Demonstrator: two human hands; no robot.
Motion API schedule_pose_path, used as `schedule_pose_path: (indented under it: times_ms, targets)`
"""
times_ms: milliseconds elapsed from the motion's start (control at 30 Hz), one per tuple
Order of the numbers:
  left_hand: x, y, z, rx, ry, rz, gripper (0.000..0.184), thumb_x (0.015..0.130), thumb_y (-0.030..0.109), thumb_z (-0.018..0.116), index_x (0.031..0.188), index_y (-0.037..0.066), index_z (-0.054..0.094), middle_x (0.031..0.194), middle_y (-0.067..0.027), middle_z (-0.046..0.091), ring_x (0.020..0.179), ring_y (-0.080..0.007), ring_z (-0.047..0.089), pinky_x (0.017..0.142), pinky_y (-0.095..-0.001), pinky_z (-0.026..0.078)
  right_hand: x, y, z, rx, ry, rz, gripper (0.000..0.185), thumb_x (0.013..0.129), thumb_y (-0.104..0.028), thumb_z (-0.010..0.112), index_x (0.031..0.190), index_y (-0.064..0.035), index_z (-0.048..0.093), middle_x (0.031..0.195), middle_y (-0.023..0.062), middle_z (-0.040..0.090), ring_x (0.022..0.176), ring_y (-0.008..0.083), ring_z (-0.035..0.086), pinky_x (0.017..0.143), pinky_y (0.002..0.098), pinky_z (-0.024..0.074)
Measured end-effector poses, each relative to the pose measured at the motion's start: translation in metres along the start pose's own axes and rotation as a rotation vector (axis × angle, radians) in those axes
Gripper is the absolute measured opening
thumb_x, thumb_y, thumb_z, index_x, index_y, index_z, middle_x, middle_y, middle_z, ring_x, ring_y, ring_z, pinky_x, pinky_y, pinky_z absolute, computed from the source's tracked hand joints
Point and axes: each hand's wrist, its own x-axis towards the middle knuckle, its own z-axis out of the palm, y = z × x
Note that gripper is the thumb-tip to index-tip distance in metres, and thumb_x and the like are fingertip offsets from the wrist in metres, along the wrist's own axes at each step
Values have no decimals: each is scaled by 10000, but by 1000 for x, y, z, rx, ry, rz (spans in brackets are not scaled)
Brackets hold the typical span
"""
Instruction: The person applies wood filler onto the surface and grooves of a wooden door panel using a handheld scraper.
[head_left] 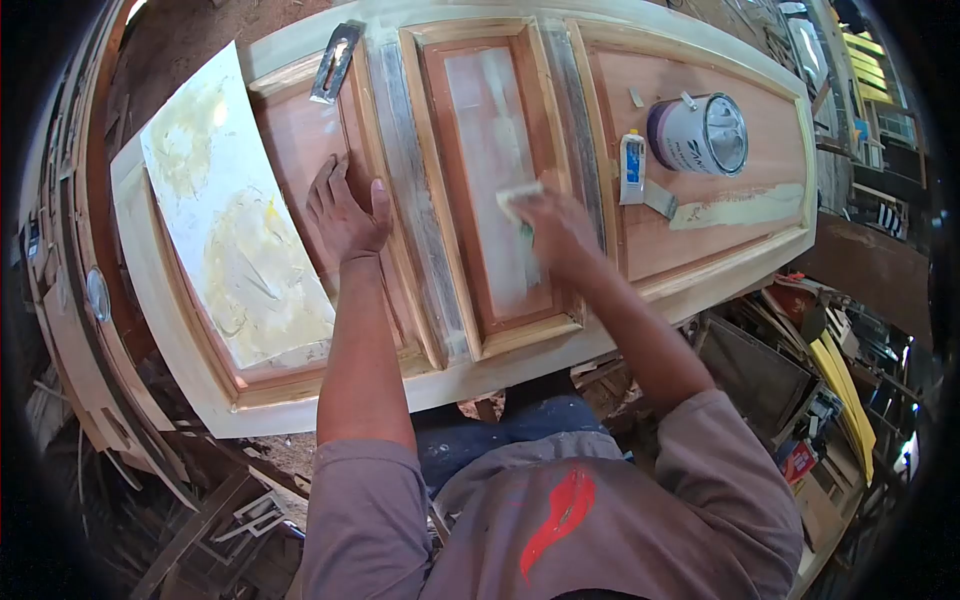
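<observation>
A panelled wooden door lies flat in front of me. My left hand rests on its left panel with the fingers spread and nothing held. Over the middle panel, my right hand grips a pale scraper, slightly blurred by motion. Whitish filler is smeared along that panel beneath it. Left of my left hand lies a white sheet with cream-coloured paste on it. A dark metal plane blade sits above my left hand.
On the right panel stand a paint can, a small white tube and a flat scrap, beside a cream filler patch. Wood scraps and a yellow strip lie at the lower right. More boards stand at the left.
</observation>
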Motion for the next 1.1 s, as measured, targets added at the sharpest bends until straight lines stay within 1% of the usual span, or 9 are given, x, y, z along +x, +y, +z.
schedule_pose_path:
  times_ms: [67, 133, 233, 367, 633, 733, 933, 1033, 1100]
  targets:
    - [-1, -1, 0, -1, -3, 5, 557, 943, 472, 623, 1331, 76, 582, 1429, -152, 597, 1331, -363, 521, 1141, -522, 349, -46, -20, 3, -29, 3, 11, 383, 877, -23, 585, 1225, -73, 735, 1218, 182, 725, 1159, 355, 666, 992, 467, 539]
    - [-1, -3, 2, -7, 0, 14, 561, 943, 472, 623, 1340, 78, 581, 1432, -148, 596, 1335, -360, 520, 1141, -523, 349, -89, -34, 9, 4, -185, 175, 557, 797, 22, 618, 1324, -138, 704, 1263, 123, 717, 1225, 358, 643, 1029, 465, 520]
    - [-1, 0, 0, 13, -9, 7, 568, 946, 475, 621, 1353, 82, 579, 1438, -145, 594, 1341, -358, 517, 1149, -525, 345, -135, -55, 5, 21, -227, 183, 545, 773, 26, 640, 1299, -100, 702, 1193, 135, 717, 1182, 356, 649, 979, 468, 539]
    - [-3, 0, 3, -2, 8, 15, 564, 954, 479, 609, 1358, 86, 581, 1441, -144, 594, 1343, -364, 514, 1155, -529, 343, -178, -61, 18, 113, -139, 181, 526, 767, 54, 628, 1282, -34, 680, 1162, 164, 705, 1183, 376, 627, 965, 490, 538]
    - [-1, 0, 4, 14, 30, 43, 574, 973, 515, 578, 1325, 63, 603, 1396, -167, 612, 1305, -377, 542, 1121, -541, 374, -164, -105, 40, 153, 214, 504, 732, 789, -1, 668, 1485, 83, 458, 1399, 323, 525, 1271, 519, 524, 1087, 531, 468]
    - [0, -1, 4, 24, 28, 59, 576, 978, 522, 569, 1307, 52, 611, 1375, -178, 618, 1287, -380, 555, 1101, -542, 388, -150, -123, 61, 70, 171, 561, 734, 797, -37, 672, 1479, 117, 449, 1389, 291, 532, 1312, 488, 506, 1114, 511, 459]
    - [1, 1, 3, -20, 64, 93, 547, 982, 513, 563, 1265, 47, 617, 1362, -180, 622, 1268, -370, 570, 1079, -536, 399, -134, -153, 87, -63, 94, 727, 663, 809, -69, 675, 1421, 129, 514, 1287, 291, 574, 1234, 464, 559, 1056, 497, 497]
    - [-1, -4, 6, -12, 72, 103, 532, 948, 478, 579, 1278, 61, 589, 1366, -164, 597, 1247, -383, 559, 1045, -542, 415, -129, -169, 86, -49, 64, 761, 614, 844, -94, 653, 1418, 91, 537, 1264, 265, 595, 1197, 448, 585, 1040, 481, 506]
    - [-4, -7, 10, -8, 48, 77, 539, 940, 487, 579, 1275, 64, 584, 1385, -167, 579, 1262, -383, 542, 1057, -549, 393, -128, -173, 63, 139, 22, 840, 569, 865, -94, 638, 1411, 48, 562, 1244, 249, 616, 1169, 437, 606, 1020, 476, 514]
